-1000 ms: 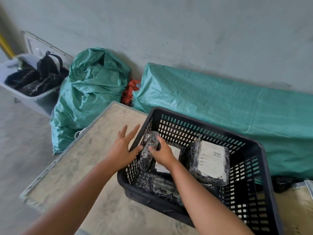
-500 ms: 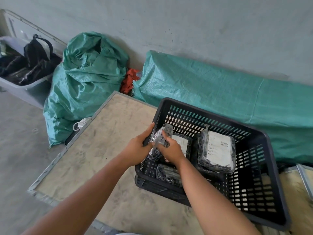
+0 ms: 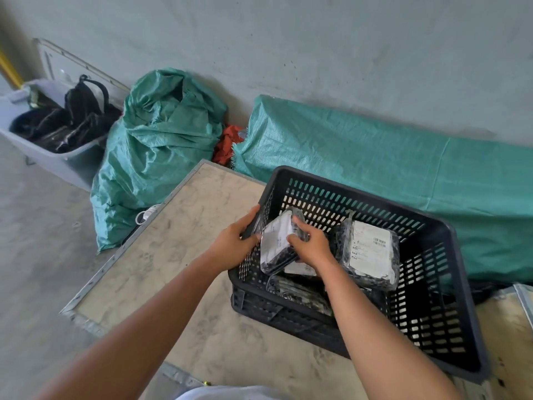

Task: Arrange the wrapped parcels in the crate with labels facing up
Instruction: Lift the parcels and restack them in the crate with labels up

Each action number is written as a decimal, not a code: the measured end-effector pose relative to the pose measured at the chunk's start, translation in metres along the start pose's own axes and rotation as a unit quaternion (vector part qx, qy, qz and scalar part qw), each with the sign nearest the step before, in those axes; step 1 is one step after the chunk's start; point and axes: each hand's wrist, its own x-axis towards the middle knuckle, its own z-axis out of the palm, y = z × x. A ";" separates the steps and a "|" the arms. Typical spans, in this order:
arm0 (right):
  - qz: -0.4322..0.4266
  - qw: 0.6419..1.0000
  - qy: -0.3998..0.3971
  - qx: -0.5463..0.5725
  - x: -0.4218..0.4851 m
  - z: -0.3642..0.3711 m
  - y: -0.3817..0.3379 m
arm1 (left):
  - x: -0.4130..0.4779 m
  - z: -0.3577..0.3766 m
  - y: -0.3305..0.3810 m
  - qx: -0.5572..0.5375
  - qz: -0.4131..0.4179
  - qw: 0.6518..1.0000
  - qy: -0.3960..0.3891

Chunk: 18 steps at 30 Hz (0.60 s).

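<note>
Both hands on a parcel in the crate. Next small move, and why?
Probably lay the held parcel flat, label up, into the crate. It sits tilted between the left hand and right hand, white label already showing. The labelled parcel to its right faces up, and the crate's right side looks free.

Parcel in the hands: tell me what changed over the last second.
The held parcel has been turned so its white label faces up. The left hand, open beside the crate a second ago, closed onto the parcel's left end; the right hand kept its grip. The labelled parcel on the right and the label-less one stayed put.
</note>
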 end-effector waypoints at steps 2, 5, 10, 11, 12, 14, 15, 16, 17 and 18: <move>-0.042 0.999 -0.002 -0.019 -0.012 -0.021 -0.004 | 0.000 0.002 0.000 0.006 0.001 1.000 0.012; -0.084 0.996 -0.008 -0.023 -0.033 -0.055 -0.019 | -0.002 0.003 0.003 0.054 0.006 0.998 0.028; -0.134 0.989 -0.049 -0.038 -0.063 -0.114 -0.056 | -0.006 0.006 0.039 0.114 0.093 0.986 0.080; -0.140 0.988 -0.059 -0.032 -0.068 -0.126 -0.062 | -0.007 0.007 0.051 0.065 0.116 0.989 0.067; -0.148 0.987 -0.065 -0.026 -0.072 -0.136 -0.068 | -0.008 0.007 0.064 0.016 0.137 0.990 0.040; -0.167 0.983 -0.079 -0.003 -0.076 -0.153 -0.078 | -0.009 0.005 0.087 -0.055 0.166 0.983 -0.049; -0.173 0.980 -0.096 0.020 -0.079 -0.161 -0.082 | -0.009 0.004 0.096 -0.066 0.172 0.978 -0.098; -0.177 0.976 -0.114 0.046 -0.081 -0.168 -0.086 | -0.009 0.002 0.103 -0.067 0.179 0.971 -0.142; -0.178 0.973 -0.131 0.065 -0.082 -0.174 -0.089 | -0.008 0.000 0.108 -0.069 0.185 0.964 -0.176; -0.178 0.970 -0.146 0.072 -0.084 -0.178 -0.091 | -0.007 0.000 0.112 -0.072 0.190 0.959 -0.197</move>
